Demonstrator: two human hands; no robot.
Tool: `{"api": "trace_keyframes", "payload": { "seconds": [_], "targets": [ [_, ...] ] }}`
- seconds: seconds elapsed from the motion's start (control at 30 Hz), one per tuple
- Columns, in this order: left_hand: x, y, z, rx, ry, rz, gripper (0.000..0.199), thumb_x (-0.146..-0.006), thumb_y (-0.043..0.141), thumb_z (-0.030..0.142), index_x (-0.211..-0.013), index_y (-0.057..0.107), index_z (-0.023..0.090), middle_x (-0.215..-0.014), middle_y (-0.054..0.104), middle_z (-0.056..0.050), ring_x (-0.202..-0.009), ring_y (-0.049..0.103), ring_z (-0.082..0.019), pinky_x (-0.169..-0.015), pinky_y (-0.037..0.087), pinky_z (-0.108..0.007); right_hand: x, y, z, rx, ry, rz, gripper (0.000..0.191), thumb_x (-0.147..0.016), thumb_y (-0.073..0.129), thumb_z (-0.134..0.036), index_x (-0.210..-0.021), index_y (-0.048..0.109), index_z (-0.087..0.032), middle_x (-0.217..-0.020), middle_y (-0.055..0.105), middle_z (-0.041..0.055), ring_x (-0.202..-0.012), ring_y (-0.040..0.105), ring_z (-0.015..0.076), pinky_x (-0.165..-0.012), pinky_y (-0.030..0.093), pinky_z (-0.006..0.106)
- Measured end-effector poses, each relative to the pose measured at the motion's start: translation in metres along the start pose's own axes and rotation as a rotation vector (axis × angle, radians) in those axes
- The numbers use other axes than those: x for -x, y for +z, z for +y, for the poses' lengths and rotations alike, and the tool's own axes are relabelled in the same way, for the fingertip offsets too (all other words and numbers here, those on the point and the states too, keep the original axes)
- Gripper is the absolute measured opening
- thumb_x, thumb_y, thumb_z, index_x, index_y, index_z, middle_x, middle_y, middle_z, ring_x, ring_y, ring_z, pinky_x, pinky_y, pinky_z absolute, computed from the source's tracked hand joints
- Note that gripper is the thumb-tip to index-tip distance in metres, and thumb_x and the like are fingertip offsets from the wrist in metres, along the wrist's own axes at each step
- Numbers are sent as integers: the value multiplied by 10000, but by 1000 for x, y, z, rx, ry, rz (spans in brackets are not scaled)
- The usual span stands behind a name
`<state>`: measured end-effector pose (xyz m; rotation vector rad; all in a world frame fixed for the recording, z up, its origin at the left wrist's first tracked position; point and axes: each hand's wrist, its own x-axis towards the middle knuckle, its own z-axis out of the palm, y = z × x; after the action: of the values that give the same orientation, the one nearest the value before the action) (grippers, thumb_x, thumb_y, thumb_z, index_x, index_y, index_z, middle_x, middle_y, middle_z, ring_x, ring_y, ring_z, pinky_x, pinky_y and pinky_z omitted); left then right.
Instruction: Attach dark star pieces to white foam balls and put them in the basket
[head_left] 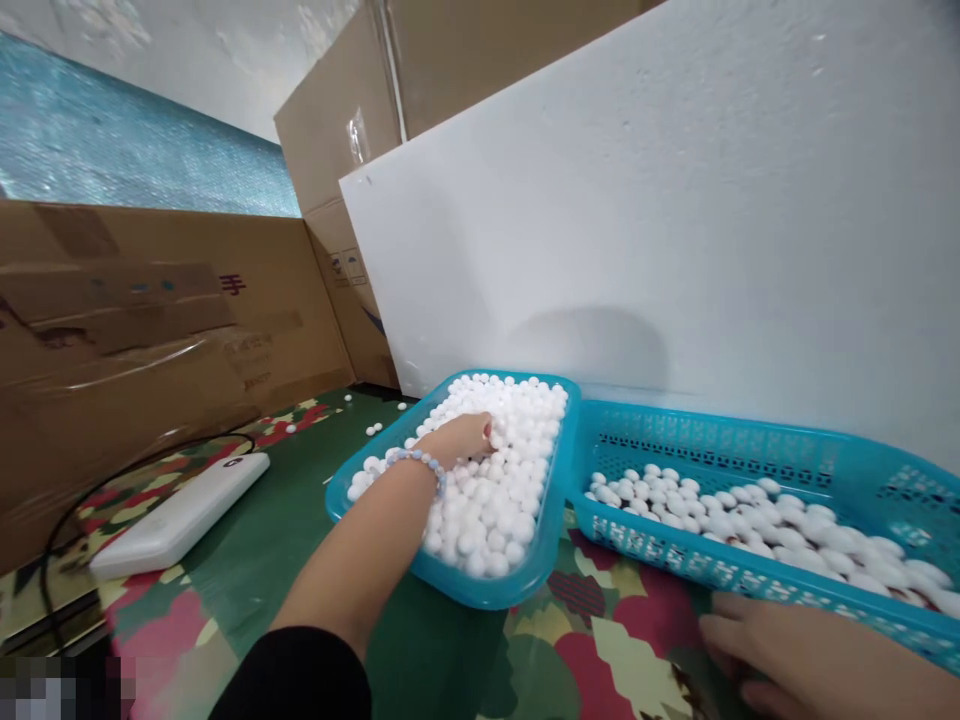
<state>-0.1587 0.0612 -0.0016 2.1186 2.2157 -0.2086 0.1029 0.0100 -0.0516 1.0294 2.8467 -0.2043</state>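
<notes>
My left hand (461,438), with a beaded bracelet on the wrist, reaches into a blue plastic tray (491,597) full of small white balls (480,515). Its fingers are curled down among the balls, and their tips are mostly hidden. My right hand (787,645) is low at the right, just in front of a longer blue perforated basket (675,545). Those fingers are bent inward, slightly blurred; whatever may be between them does not show. White, slightly oval balls (750,520), some with dark spots, lie in that basket.
A white foam board (637,230) leans behind both containers. Cardboard boxes (150,310) stand at the left and back. On the patterned tablecloth (585,640) lie a white power bank (180,515), a black cable (56,530) and several stray balls (373,429).
</notes>
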Motion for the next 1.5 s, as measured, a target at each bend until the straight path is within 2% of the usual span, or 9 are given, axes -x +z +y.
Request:
{"api": "trace_keyframes", "payload": {
  "seconds": [0.07, 0.3, 0.57, 0.7, 0.83, 1.0, 1.23, 1.33, 1.5],
  "targets": [
    [-4, -4, -1, 22, -4, 10, 253, -732, 378, 253, -944, 425, 124, -910, 478, -60, -767, 481, -139, -648, 412, -325, 1, -9, -6, 22, 51, -41, 270, -615, 398, -58, -744, 573, -218, -808, 570, 68, -658, 541, 211, -539, 416, 291],
    [-11, -14, -6, 32, -3, 24, 267, -732, 376, 251, -966, 411, 127, -960, 453, -69, -818, 463, -156, -682, 398, -349, 5, -27, -15, -38, 105, -37, 210, -673, 379, -66, -711, 558, -170, -831, 551, 85, -717, 532, 220, -591, 417, 321],
    [-8, -12, 2, -8, 177, -273, 299, -716, 410, 222, -1002, 390, 137, -994, 442, -69, -861, 449, -175, -717, 381, -376, 6, -24, -16, -12, 37, 21, 214, -640, 388, -56, -706, 559, -165, -728, 583, 74, -622, 548, 209, -491, 383, 265],
    [-9, -10, 4, -45, 201, -340, 309, -716, 410, 216, -1016, 381, 149, -1065, 392, -76, -924, 409, -191, -760, 350, -399, 5, -26, -16, 23, 49, 21, 197, -638, 387, -61, -676, 552, -163, -703, 580, 76, -599, 547, 211, -444, 342, 248],
    [-9, -7, 1, -66, 152, -328, 327, -719, 403, 237, -1031, 363, 146, -1059, 393, -80, -905, 422, -191, -738, 366, -393, 5, -26, -16, 36, 40, 14, 202, -641, 378, -61, -681, 546, -165, -696, 580, 72, -593, 546, 207, -429, 309, 239],
    [-11, -3, -2, -100, 128, -243, 277, -730, 381, 255, -975, 410, 131, -995, 439, -72, -858, 448, -170, -714, 379, -372, 4, -22, -13, 61, 8, 63, 181, -634, 393, -75, -672, 540, -172, -686, 581, 62, -581, 546, 203, -398, 264, 226],
    [-16, 3, -5, -123, 194, -197, 268, -728, 385, 254, -962, 418, 127, -951, 465, -65, -827, 463, -159, -703, 384, -362, 3, -19, -13, 51, -37, 63, 190, -632, 385, -75, -673, 542, -173, -655, 579, 60, -555, 544, 204, -383, 239, 230],
    [-18, 6, -4, -131, 208, -200, 284, -724, 392, 250, -982, 405, 132, -997, 441, -71, -873, 441, -175, -731, 367, -380, 3, -19, -12, 47, -15, 49, 186, -642, 383, -80, -682, 536, -178, -672, 580, 58, -565, 544, 205, -399, 283, 234],
    [-18, 8, 1, -139, 153, -229, 299, -716, 407, 249, -992, 401, 134, -1043, 412, -80, -915, 416, -190, -761, 341, -409, 5, -20, -11, 9, 50, 9, 185, -644, 388, -82, -715, 535, -169, -728, 578, 71, -650, 544, 230, -503, 387, 295]
  ]
}}
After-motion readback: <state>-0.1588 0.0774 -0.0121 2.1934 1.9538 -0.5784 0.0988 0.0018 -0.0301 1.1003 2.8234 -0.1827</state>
